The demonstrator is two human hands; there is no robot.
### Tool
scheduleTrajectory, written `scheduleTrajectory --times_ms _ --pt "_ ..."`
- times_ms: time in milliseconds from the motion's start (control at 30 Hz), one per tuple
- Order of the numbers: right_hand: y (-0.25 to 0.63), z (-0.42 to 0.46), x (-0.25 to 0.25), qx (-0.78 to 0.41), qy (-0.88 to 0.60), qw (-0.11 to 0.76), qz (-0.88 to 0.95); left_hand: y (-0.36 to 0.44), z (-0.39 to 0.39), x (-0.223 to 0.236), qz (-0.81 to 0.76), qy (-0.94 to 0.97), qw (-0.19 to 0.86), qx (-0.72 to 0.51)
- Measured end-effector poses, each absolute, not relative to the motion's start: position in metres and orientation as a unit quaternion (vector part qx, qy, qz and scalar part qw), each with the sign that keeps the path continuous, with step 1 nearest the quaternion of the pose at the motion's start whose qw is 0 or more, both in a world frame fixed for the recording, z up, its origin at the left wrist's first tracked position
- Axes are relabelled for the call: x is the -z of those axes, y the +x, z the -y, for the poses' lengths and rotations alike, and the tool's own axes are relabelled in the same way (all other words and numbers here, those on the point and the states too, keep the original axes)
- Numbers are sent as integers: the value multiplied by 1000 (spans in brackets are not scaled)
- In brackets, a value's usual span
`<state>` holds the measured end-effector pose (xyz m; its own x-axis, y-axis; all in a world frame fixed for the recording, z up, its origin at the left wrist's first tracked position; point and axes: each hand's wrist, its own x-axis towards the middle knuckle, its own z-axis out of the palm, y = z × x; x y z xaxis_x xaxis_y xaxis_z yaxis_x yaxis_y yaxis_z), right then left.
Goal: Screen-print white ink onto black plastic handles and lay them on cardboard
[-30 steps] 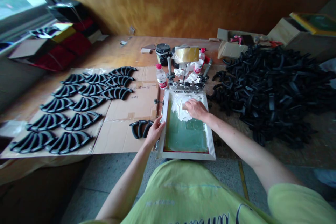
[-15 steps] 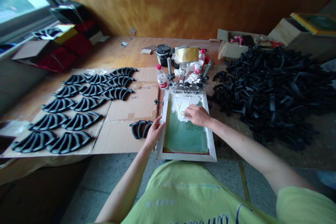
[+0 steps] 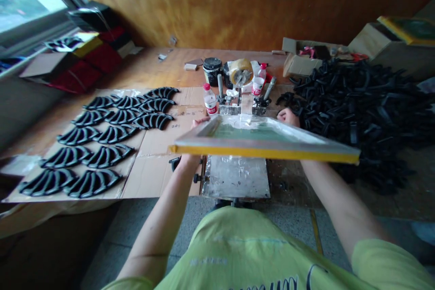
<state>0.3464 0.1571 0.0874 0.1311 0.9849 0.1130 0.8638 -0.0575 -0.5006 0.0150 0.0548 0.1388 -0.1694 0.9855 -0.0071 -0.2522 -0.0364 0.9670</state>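
Observation:
The screen printing frame (image 3: 265, 150) is tilted up over its metal base plate (image 3: 239, 179), its near edge raised and yellow along the front. White ink (image 3: 234, 120) lies at the far end of its green mesh. My left hand (image 3: 200, 122) is closed on the frame's left side, partly hidden by it. Past the right side, beside the black pile, is my right hand (image 3: 288, 117) with fingers curled; what they hold, if anything, is hidden. A pale flat scraper (image 3: 246, 108) stands at the frame's far end. A black ribbed piece (image 3: 174, 163) shows partly at left.
Rows of black fan-shaped parts (image 3: 105, 156) lie on cardboard (image 3: 152, 176) at left. A heap of black parts (image 3: 360, 108) fills the right. Bottles (image 3: 210, 102), a black tub (image 3: 212, 72) and a tape roll (image 3: 240, 72) stand behind the clamps.
The frame has swung up from lying flat, baring the base plate. My right hand has left the mesh and moved right and away from me. My left hand has risen with the frame.

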Motion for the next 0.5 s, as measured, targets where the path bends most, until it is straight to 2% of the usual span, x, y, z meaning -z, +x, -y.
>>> scheduleTrajectory --times_ms 100,200,267,367,433,500 --pt "330 -128 -53 -189 -658 198 702 24 -74 -144 -465 363 509 -627" --pt "304 -102 -36 -184 -540 171 804 36 -64 -126 -482 299 508 -648" --pt "286 -85 -38 -147 -511 178 828 51 -42 -104 -506 268 575 -585" --pt "256 -48 -48 -107 -512 228 821 76 -3 -72 -508 225 720 -416" --pt "237 -23 -51 -104 -454 241 852 85 15 -57 -489 178 756 -397" --pt "232 -11 -46 -126 -367 234 891 75 23 -46 -501 149 739 -425"
